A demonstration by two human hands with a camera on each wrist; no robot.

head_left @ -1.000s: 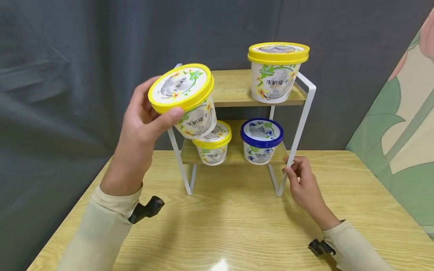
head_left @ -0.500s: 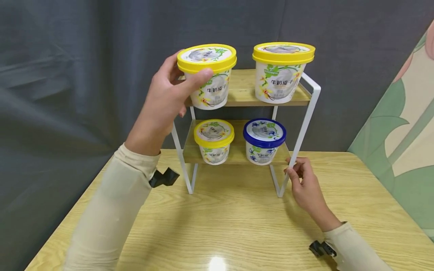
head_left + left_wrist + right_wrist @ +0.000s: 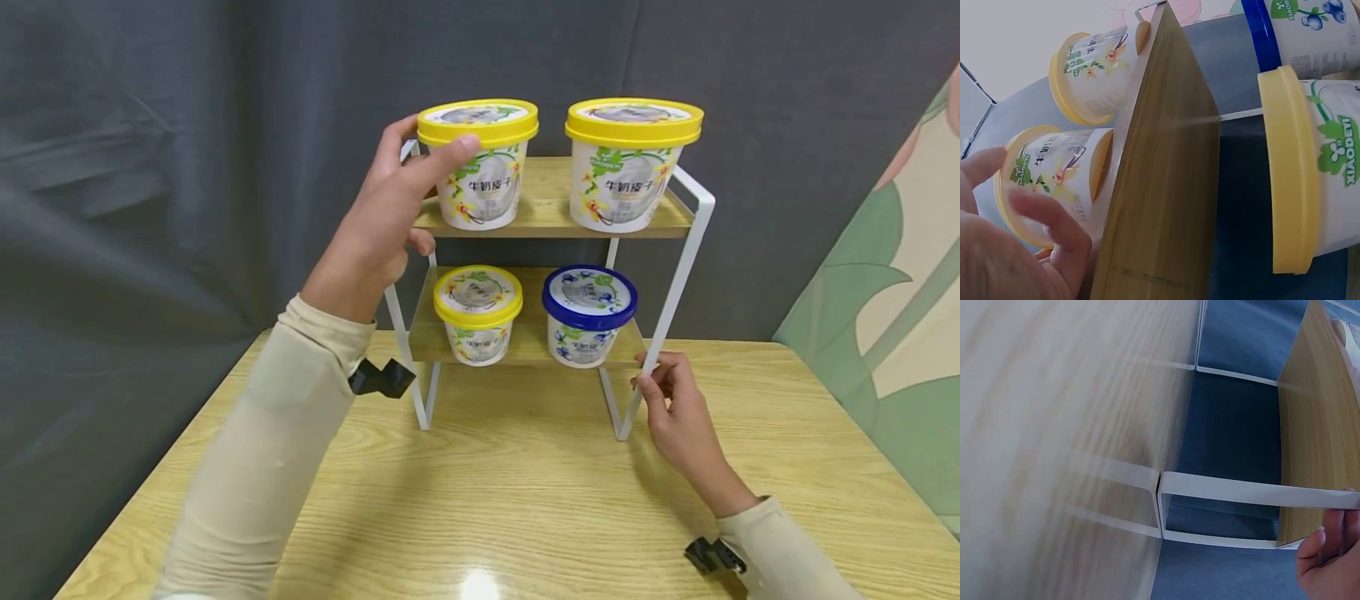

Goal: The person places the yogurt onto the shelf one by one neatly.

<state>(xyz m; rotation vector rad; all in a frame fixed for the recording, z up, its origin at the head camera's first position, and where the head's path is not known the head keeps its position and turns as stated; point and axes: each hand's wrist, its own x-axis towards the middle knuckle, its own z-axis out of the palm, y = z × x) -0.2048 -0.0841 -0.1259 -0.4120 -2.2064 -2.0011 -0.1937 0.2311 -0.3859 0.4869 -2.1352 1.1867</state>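
Observation:
My left hand (image 3: pixel 375 221) grips a yellow-lidded tub (image 3: pixel 487 187) at the left of the upper shelf (image 3: pixel 543 218), its thumb across the lid's front rim. The tub stands upright, its base right at the board. In the left wrist view this tub (image 3: pixel 1054 169) shows beside the hand (image 3: pixel 1010 256). Another yellow-lidded tub (image 3: pixel 622 179) stands at the right of the same shelf. Low on the right, my right hand (image 3: pixel 678 417) pinches the white metal frame (image 3: pixel 675 292) of the two-tier rack between thumb and fingers. The right wrist view shows the hand (image 3: pixel 1335 562) at that frame.
On the lower shelf (image 3: pixel 528 354) stand a yellow-lidded tub (image 3: pixel 478 312) and a blue-lidded tub (image 3: pixel 588 312). The rack rests on a wooden table (image 3: pixel 517 492). Behind hangs a dark grey curtain (image 3: pixel 225 125); a floral panel (image 3: pixel 885 317) borders the right side.
My left hand has carried its yellow-lidded tub up and right, from tilted in front of the rack to upright at the upper shelf. My right hand has stayed at the frame.

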